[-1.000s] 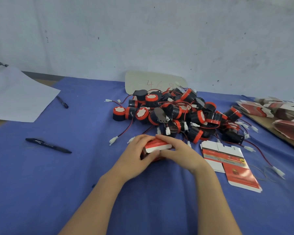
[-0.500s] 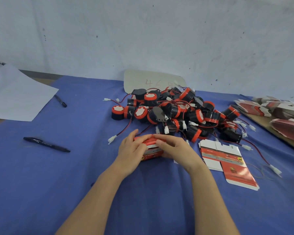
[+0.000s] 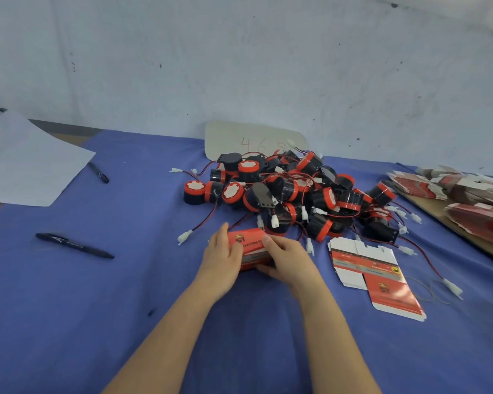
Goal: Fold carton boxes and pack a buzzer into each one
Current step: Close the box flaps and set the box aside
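Observation:
A folded red and white carton box (image 3: pixel 251 247) sits on the blue cloth, held between both hands. My left hand (image 3: pixel 222 258) grips its left end, fingers pointing away from me. My right hand (image 3: pixel 289 258) grips its right side, with fingers on top and the thumb under the near face. Just behind it lies a heap of black and red buzzers (image 3: pixel 291 194) with red and black wires and white plugs. A flat unfolded carton (image 3: pixel 373 275) lies to the right of my right hand.
Stacks of flat cartons (image 3: pixel 464 197) rest on a board at the far right. Two black pens (image 3: pixel 73 245) (image 3: pixel 98 172) and a white paper sheet (image 3: pixel 26 163) lie on the left. A pale card (image 3: pixel 251 139) leans on the wall behind the heap.
The box has turned in my hands: its white end flap faced up a second ago, and its red printed face is on top now. Both hands shifted slightly away from me.

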The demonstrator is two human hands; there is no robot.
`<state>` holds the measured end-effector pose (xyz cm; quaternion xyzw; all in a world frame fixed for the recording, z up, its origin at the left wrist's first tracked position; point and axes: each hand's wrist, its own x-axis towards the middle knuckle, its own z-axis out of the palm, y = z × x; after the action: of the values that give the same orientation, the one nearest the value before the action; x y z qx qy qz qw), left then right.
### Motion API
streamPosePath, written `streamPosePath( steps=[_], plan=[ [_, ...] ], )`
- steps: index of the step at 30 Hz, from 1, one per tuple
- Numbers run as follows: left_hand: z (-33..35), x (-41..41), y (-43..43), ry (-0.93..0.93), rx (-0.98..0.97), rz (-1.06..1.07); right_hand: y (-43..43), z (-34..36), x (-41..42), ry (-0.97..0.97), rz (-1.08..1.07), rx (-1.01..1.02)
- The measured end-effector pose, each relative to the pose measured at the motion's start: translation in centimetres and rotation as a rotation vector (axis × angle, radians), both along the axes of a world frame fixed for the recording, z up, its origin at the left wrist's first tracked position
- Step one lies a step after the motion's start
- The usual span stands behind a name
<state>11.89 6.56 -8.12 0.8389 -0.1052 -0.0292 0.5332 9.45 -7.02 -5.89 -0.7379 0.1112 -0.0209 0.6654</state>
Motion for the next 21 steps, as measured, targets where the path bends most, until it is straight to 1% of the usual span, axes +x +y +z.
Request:
streamPosePath(
  steps=[3,7,10,15,16,19,21],
  plan=[
    [-0.1,0.1,-0.2,-0.004,-0.036,0.057,0.5,-0.4,0.2,-0.032,-0.032,0.020],
    [-0.3,0.1,-0.2,-0.043,0.018,0.092,1.3,-0.5,0.4,-0.011,-0.056,0.044],
    [-0.3,0.1,-0.3,-0.042,0.006,0.108,1.6,-0.6,0.5,0.007,-0.070,0.053],
    [-0.1,-0.1,-0.5,-0.021,-0.031,0.154,1.5,-0.8,0.2,-0.025,-0.098,0.262],
    [-0.1,-0.1,-0.6,-0.009,-0.041,0.166,1.6,-0.9,0.2,-0.029,-0.105,0.256],
    [0.1,-0.2,-0.9,0.027,-0.066,0.189,1.8,-1.2,0.4,-0.027,-0.129,0.105],
    [0.5,-0.3,-1.0,0.054,-0.109,0.205,2.0,-1.1,0.3,-0.030,-0.126,0.043]
  ],
)
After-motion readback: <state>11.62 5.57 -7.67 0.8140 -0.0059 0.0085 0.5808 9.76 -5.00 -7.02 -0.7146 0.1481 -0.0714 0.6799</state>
